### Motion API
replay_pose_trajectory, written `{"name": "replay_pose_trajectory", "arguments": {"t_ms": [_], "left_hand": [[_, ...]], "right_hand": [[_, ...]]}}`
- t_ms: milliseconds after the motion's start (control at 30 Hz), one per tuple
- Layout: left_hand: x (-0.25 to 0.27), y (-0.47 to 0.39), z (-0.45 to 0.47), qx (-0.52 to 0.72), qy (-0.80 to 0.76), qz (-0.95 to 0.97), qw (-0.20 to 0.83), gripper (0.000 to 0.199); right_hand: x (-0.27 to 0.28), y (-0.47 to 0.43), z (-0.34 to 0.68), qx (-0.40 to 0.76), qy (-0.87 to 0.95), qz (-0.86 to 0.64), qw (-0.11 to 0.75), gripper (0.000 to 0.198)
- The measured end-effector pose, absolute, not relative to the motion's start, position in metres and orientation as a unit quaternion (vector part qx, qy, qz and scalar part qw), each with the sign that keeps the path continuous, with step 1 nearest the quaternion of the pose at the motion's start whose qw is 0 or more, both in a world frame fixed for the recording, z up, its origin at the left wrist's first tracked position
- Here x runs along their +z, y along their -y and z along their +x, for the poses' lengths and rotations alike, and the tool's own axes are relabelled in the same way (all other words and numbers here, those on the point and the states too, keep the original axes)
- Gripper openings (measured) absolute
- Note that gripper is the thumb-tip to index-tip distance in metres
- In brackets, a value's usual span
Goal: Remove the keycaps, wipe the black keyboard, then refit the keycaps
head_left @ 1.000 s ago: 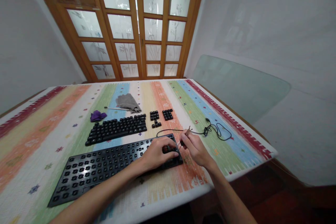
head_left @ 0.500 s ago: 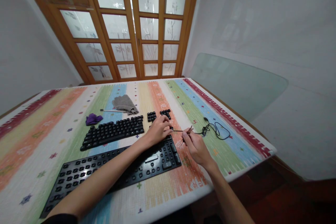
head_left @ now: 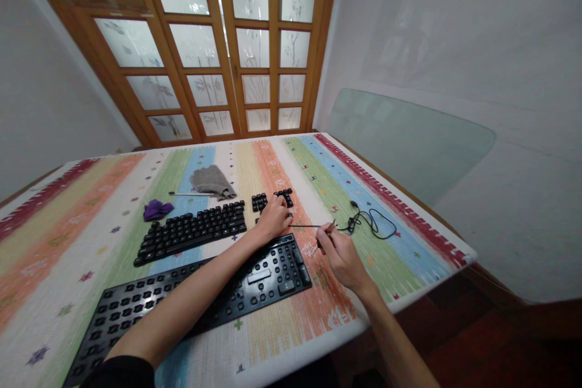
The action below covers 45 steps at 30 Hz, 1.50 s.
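In the head view, the keyboard base (head_left: 268,285) is laid slantwise across the near part of the desk (head_left: 273,339), and its switches are exposed over most of what can be seen. The keycaps appear to be mostly off: a large block of keycaps (head_left: 191,233) is set out in rows behind the base, and smaller groups of keycaps (head_left: 285,194) are placed farther right. Whether any caps are left on cannot be fully told, since the middle of the base is covered by the left forearm; one larger dark shape in its near right corner may be a cap.

The left hand (head_left: 273,218) is held over the smaller groups, its fingers bent and drawn together around a small dark piece (head_left: 290,216); whether this is gripped or merely touched cannot be made out. Part of those groups is hidden by this hand. In the right hand (head_left: 337,248), a thin tool (head_left: 333,225) is pinched between curled fingers, beside the base's right end.

A black cable (head_left: 353,223) is stretched behind the right hand and tangled beyond it. A purple cloth (head_left: 157,210), a grey cloth (head_left: 213,182) and a slim rod (head_left: 193,194) are left behind the large block, out of the way.
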<state>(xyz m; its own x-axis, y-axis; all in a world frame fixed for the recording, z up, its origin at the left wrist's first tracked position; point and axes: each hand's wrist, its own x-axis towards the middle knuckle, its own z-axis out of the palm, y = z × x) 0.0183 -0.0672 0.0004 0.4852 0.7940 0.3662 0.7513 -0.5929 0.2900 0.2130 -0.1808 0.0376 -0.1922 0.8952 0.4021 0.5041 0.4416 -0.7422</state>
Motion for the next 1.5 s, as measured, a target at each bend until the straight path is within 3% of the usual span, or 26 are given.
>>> {"name": "replay_pose_trajectory", "arguments": {"t_ms": [1300, 1500], "left_hand": [[-0.001, 0.053, 0.027, 0.286, -0.450, 0.846, 0.024, 0.003], [0.010, 0.074, 0.008, 0.315, -0.443, 0.838, 0.038, 0.011]], "right_hand": [[0.034, 0.188, 0.213, 0.260, 0.742, -0.460, 0.413, 0.032], [0.038, 0.187, 0.220, 0.219, 0.741, -0.464, 0.433, 0.032]]}}
